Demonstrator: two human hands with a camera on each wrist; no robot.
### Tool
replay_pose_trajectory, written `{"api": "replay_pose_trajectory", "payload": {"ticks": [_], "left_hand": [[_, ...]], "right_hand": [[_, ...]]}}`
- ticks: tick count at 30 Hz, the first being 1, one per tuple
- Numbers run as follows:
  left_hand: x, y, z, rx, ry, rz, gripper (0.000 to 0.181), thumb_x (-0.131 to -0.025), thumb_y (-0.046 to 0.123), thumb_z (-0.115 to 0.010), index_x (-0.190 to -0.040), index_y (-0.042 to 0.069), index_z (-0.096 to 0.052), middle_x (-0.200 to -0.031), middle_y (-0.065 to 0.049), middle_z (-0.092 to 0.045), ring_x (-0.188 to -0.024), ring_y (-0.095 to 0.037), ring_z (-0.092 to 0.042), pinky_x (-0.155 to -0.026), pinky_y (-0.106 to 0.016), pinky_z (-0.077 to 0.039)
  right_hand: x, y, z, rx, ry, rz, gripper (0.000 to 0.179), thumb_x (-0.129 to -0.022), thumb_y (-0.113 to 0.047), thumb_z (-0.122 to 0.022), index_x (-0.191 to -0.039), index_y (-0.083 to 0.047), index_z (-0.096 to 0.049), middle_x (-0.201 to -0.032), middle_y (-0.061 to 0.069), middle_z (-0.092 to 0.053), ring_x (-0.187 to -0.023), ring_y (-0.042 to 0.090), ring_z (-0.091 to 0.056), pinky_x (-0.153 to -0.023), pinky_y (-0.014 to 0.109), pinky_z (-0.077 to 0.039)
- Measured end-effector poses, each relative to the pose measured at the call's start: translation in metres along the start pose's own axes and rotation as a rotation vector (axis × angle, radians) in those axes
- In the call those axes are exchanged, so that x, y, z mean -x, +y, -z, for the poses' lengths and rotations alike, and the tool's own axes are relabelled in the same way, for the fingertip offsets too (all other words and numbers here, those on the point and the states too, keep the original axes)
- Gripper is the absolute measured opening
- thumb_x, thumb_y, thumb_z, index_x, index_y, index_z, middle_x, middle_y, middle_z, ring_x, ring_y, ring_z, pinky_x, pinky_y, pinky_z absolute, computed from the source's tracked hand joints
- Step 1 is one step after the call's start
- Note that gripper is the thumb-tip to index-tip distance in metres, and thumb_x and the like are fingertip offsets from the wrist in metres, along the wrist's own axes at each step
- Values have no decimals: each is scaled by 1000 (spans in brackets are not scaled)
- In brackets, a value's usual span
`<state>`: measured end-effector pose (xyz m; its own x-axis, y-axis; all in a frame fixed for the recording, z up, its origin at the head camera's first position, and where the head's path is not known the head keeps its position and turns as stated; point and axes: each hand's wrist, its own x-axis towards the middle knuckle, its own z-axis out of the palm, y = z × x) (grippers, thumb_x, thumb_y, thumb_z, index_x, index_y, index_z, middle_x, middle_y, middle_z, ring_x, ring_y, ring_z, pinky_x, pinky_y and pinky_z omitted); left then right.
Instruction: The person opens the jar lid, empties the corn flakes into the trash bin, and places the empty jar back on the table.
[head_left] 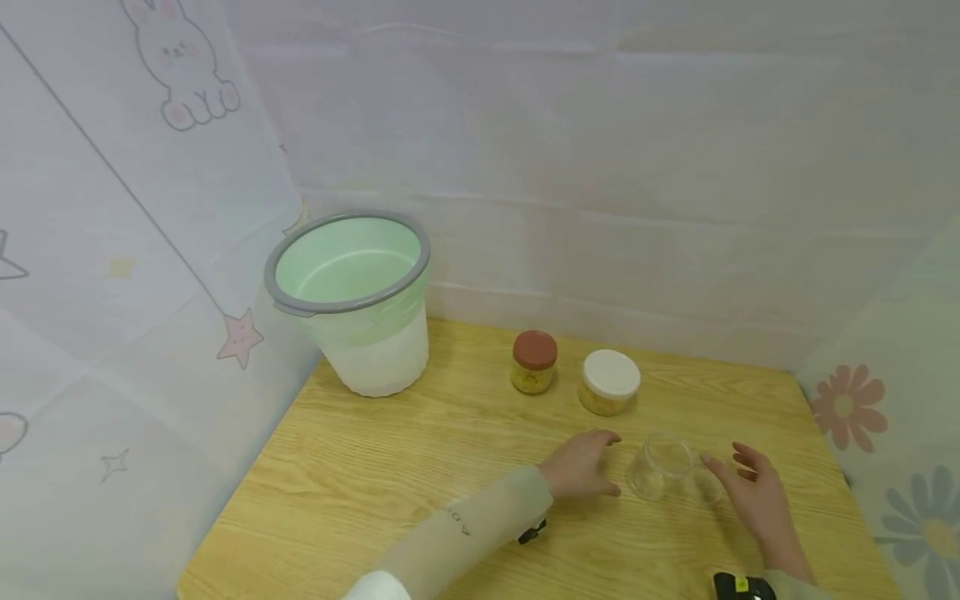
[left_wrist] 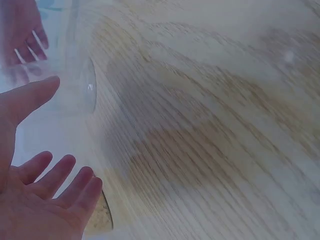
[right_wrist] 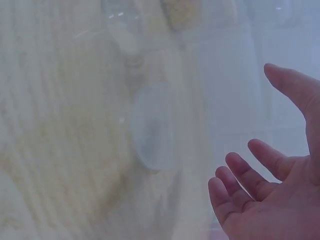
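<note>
A clear, see-through cup (head_left: 660, 467) stands on the wooden table between the two hands. To its left my left hand (head_left: 581, 467) is spread, thumb and fingers apart and nothing gripped. On the cup's other side my right hand (head_left: 752, 492) is held with fingers loosely bent, its thumb tip near the cup's side. In the left wrist view the cup's clear wall (left_wrist: 87, 92) shows beyond the left thumb. The right wrist view shows the right hand (right_wrist: 270, 185) with fingers apart and a blurred clear round shape (right_wrist: 154, 127) before it.
Behind the cup stand a white-lidded jar (head_left: 611, 375) and a red-lidded jar (head_left: 535, 354), both with yellowish contents. A green and white bucket (head_left: 382, 358) with a grey rim sits at the back left. Printed cloth walls (head_left: 525, 167) border the table (head_left: 360, 475).
</note>
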<state>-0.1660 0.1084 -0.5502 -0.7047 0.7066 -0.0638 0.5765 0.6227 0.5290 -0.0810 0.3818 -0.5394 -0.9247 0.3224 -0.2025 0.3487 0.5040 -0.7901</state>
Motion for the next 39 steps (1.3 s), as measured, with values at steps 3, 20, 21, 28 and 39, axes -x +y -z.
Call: {"api": "replay_pose_trajectory", "payload": {"ticks": [3, 20, 21, 28, 39], "left_hand": [[5, -5, 5, 24, 3, 13, 74, -85, 37, -84, -148, 16, -50, -144, 7, -53, -129, -7, -51, -104, -20, -40], [17, -28, 16, 118, 28, 50, 69, -87, 35, -83, -146, 15, -52, -137, 4, -59, -123, -7, -55, -100, -21, -44], [18, -29, 17, 130, 29, 55, 69, -87, 35, -83, -145, 15, -53, -137, 4, -59, -123, -7, -55, -100, -22, -44], [24, -40, 21, 156, 49, 62, 67, -87, 32, -84, -144, 13, -54, -136, 1, -60, -123, -9, -56, -101, -23, -44], [28, -55, 23, 176, 55, 100, 64, -87, 32, -83, -143, 14, -56, -134, 1, -61, -121, -11, -57, -100, -24, -46]], "right_hand": [[4, -14, 3, -9, 53, 48, 90, -103, -50, -54, -158, 9, -14, -153, 39, -23, -133, 57, -28, -95, 68, -37], [17, -94, 4, -2, 249, 318, 69, -102, -38, -63, -155, -2, -38, -146, 24, -45, -120, 35, -43, -81, 13, -36], [18, -100, 3, -3, 250, 326, 69, -101, -37, -63, -155, -3, -38, -146, 23, -46, -120, 35, -43, -81, 15, -36], [15, -136, -9, -44, 215, 356, 69, -100, -35, -65, -155, -3, -38, -146, 21, -45, -122, 36, -43, -87, 27, -37], [3, -172, -49, -75, 91, 387, 85, -98, -39, -68, -156, 6, -25, -151, 30, -33, -132, 49, -35, -104, 63, -33]]}}
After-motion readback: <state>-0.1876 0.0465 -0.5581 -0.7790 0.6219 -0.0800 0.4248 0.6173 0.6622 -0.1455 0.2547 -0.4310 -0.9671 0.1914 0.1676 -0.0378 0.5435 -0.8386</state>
